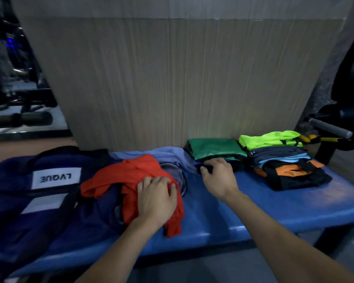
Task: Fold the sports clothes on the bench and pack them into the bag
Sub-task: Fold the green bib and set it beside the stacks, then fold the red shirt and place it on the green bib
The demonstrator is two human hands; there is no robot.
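Observation:
A crumpled red garment (129,176) lies on the blue bench (274,205), partly over the navy bag (29,190) with a white label at the left. My left hand (156,198) rests palm down on the red garment with its fingers spread. My right hand (218,173) reaches to the front edge of a folded green and black garment (215,149) and its fingers curl on the dark fabric there. A pale blue garment (172,154) lies loose behind the red one.
At the right end of the bench stands a stack of folded clothes: neon yellow (270,138) on top, grey and light blue below, black and orange (290,172) in front. A cardboard wall (172,78) stands behind the bench. Gym equipment flanks both sides.

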